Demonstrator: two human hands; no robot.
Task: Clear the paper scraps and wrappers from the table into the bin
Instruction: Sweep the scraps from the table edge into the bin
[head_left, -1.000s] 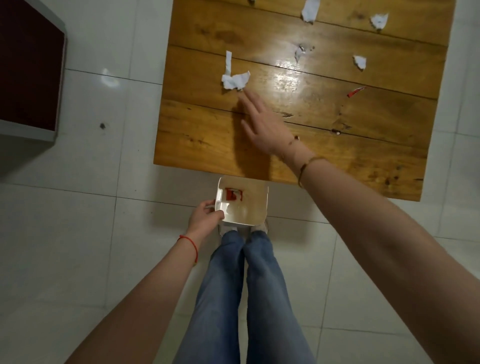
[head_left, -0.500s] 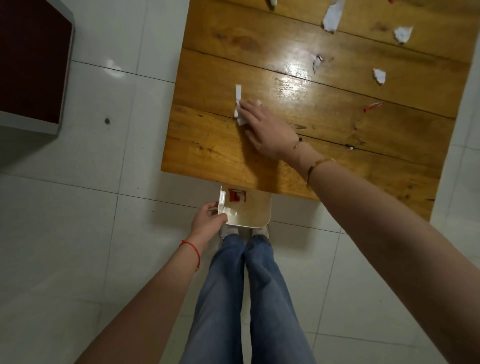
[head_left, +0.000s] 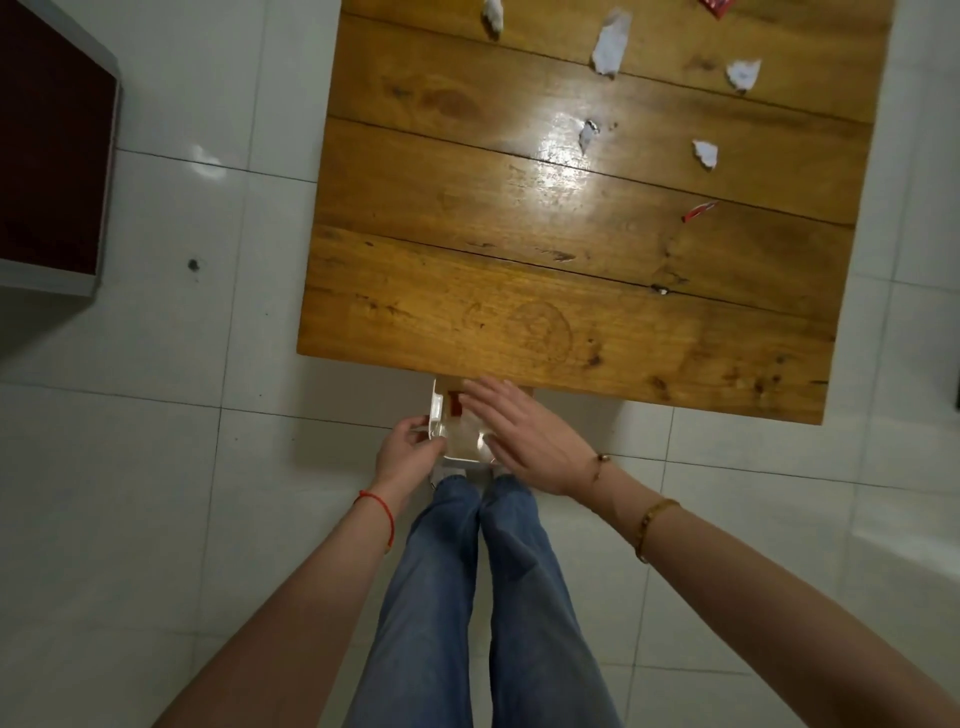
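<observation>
Bin: small, white, held just off the near edge of the tabletop, above the feet. Something red shows inside near its far wall; blurred, cannot tell what. Left hand grips the bin's left rim, fingers curled around it. Right hand is flat over the bin opening, palm down, fingers straight and slightly spread, holding nothing that shows. Scraps on the far half of the tabletop, well apart from the bin: large white scrap, white scrap right of it, small scrap beside the glare, white scrap, red wrapper strip, another white scrap and red wrapper at the top edge. Near half of the tabletop bare. Floor: white tile.
</observation>
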